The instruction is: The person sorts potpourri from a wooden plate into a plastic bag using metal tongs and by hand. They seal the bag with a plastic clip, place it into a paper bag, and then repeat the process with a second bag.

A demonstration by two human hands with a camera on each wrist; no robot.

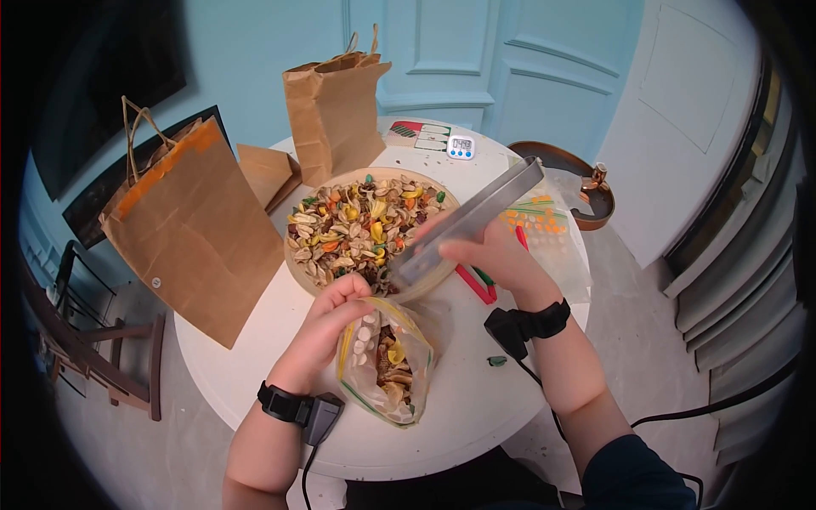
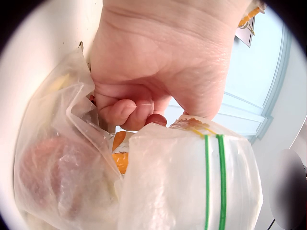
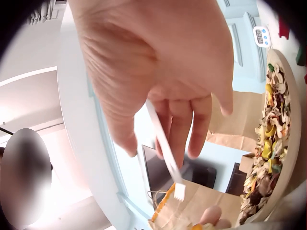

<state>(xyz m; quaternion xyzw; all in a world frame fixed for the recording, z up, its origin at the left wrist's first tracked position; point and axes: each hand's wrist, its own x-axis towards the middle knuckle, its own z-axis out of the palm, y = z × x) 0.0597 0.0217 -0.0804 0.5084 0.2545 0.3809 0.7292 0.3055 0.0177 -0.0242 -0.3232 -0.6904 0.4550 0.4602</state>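
My left hand (image 1: 327, 327) grips the upper rim of a clear zip bag (image 1: 425, 340), its fingers curled at the edge. The bag's mouth gapes, and dried petals and pods (image 1: 393, 365) lie inside; green zip lines (image 2: 222, 182) show in the left wrist view. My right hand (image 1: 493, 255) holds metal tongs (image 1: 484, 204) slantwise, thumb along one side. Their tips, blurred in the head view, point down between the bag's mouth and a round tray (image 1: 446, 191) heaped with potpourri (image 1: 365, 221). One serrated tip (image 3: 179, 192) shows in the right wrist view.
Brown paper bags stand at the left (image 1: 195, 229) and back (image 1: 336, 115) of the round white table (image 1: 229, 374). A timer (image 1: 461, 148) sits behind the tray. Right of it lie an orange-patterned zip bag (image 1: 544, 221) and a red stick-like thing (image 1: 474, 285). A green piece (image 1: 496, 361) lies near my right wrist.
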